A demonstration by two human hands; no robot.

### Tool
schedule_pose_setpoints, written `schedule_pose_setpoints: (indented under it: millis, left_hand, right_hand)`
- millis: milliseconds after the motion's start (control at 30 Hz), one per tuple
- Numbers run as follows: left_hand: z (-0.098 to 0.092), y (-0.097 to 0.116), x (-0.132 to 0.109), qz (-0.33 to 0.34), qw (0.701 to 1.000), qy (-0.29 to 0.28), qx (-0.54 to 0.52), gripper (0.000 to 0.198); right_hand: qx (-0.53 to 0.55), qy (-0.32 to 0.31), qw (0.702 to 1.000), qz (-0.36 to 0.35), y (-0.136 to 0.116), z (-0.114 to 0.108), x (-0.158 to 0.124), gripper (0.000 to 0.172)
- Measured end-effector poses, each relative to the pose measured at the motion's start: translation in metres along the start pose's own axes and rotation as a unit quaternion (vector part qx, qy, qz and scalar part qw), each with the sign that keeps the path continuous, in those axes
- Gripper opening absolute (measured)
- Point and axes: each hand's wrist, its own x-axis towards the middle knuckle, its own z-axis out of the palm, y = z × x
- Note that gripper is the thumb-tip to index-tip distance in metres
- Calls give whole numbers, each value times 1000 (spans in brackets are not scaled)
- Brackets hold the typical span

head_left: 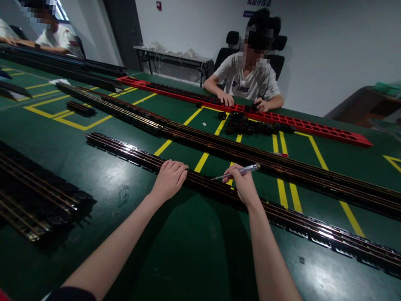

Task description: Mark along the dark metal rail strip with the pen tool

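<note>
A long black strip with copper-coloured rails (297, 219) lies across the table in front of me. My left hand (171, 178) is closed over it left of the middle, fingers curled across its top. In my right hand (241, 181) is a slim screwdriver (243, 169), pinched between thumb and fingers like a pen. Its clear handle slants up to the right, and its thin metal shaft points down-left to the strip between my hands. Whether the tip touches the strip I cannot tell.
Behind it runs another long railed strip (194, 138). More strips (19, 183) lie at the left, with a short piece (81, 109) farther back. Opposite, a co-worker (248, 78) handles black parts at a red slotted tray (319, 129). A pile of black pieces (241, 124) lies before it.
</note>
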Motion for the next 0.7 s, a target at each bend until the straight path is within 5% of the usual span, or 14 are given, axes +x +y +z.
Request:
schedule_pose_setpoints:
  millis: [700]
  left_hand:
    - [1,0,0,-48,997,22,50,35]
  right_hand:
    - [-73,14,997,-21,-9,14,-4,24]
